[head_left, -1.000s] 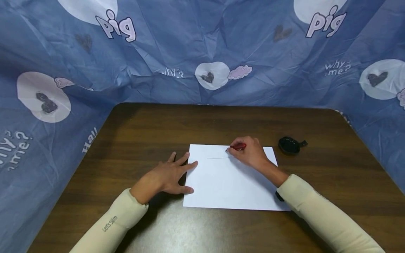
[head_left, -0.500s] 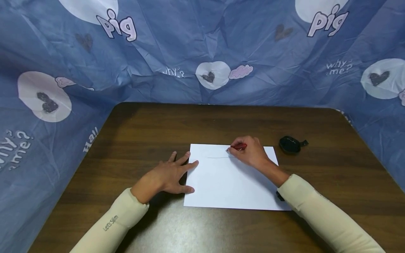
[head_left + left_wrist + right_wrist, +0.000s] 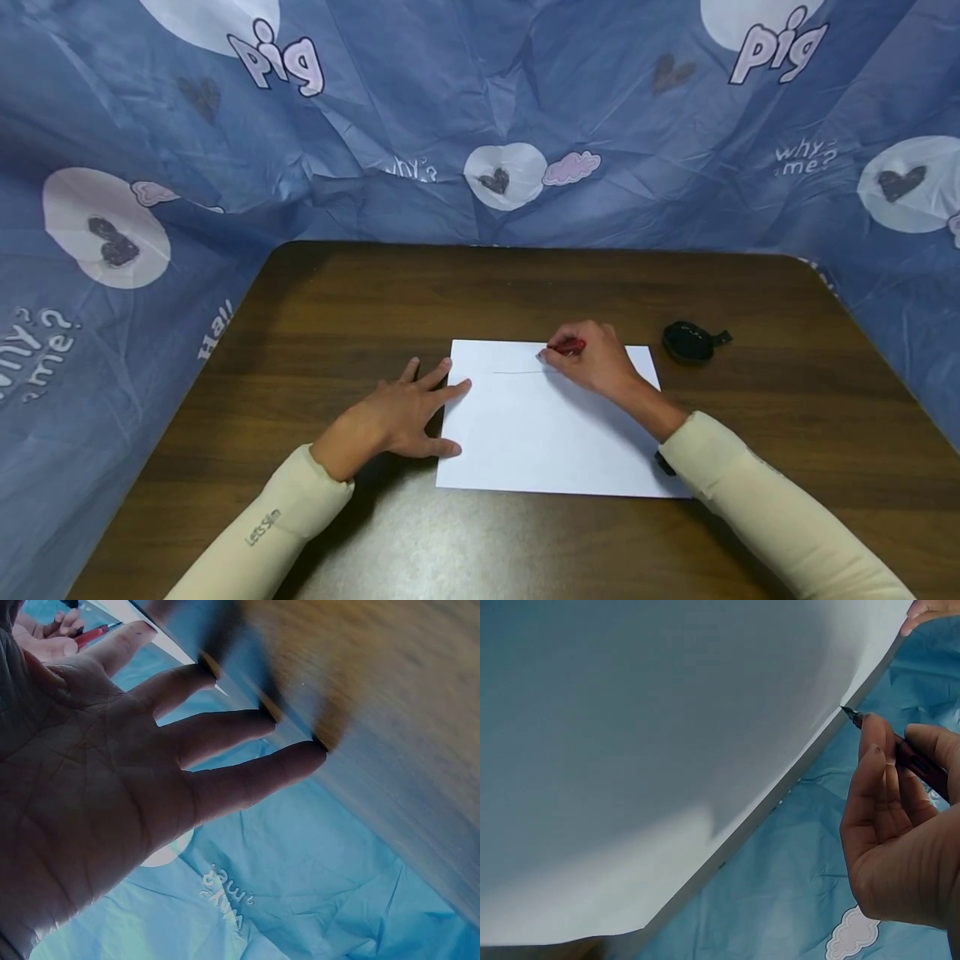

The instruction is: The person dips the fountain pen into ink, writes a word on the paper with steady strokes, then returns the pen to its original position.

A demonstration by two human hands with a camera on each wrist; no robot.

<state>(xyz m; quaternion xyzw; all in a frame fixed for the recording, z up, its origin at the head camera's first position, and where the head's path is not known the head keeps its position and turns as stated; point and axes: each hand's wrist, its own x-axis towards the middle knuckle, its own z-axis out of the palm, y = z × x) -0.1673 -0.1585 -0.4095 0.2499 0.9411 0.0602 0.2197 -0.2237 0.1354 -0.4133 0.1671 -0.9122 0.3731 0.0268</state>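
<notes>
A white sheet of paper lies on the table, with one thin dark line near its far edge. My right hand pinches a red pen between thumb and fingers above the far part of the sheet. In the right wrist view the pen has a narrow dark point directed at the paper; whether it touches cannot be told. My left hand rests with spread fingers at the sheet's left edge, thumb and some fingertips on the paper. Its palm and straight fingers show in the left wrist view.
A small black case with a short strap lies right of the sheet's far corner. The brown wooden table ends at a blue printed cloth hanging behind and at the sides. A black object shows beside the right cuff.
</notes>
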